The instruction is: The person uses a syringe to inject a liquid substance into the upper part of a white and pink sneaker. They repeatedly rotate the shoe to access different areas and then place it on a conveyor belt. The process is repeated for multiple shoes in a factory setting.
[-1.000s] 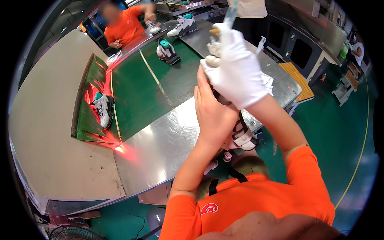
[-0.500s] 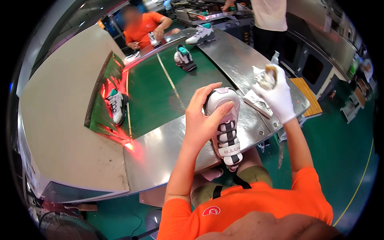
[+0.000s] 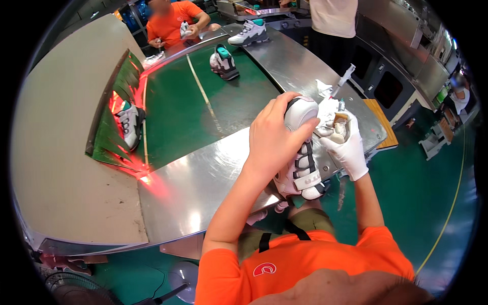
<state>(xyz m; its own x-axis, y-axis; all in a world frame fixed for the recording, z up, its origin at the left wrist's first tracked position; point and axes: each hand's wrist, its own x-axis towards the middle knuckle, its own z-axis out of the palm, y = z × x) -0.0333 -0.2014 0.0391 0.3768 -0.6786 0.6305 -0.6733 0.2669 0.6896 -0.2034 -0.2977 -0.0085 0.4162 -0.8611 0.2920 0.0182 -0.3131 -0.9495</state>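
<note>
Head view: left hand point(image 3: 277, 134) is clasping the white shoe point(image 3: 306, 165) by its toe, thumb and fingers pressing around it; shoe is overlapping the metal table's point(image 3: 203, 178) near edge, long axis running near to far, toe pointing far; gloved right hand point(image 3: 349, 147) is curling around a tan-and-white item point(image 3: 339, 127), right of the shoe

Left hand point(image 3: 272, 136) grips white shoe point(image 3: 304, 161) — gloved right hand point(image 3: 352, 148) near
</note>
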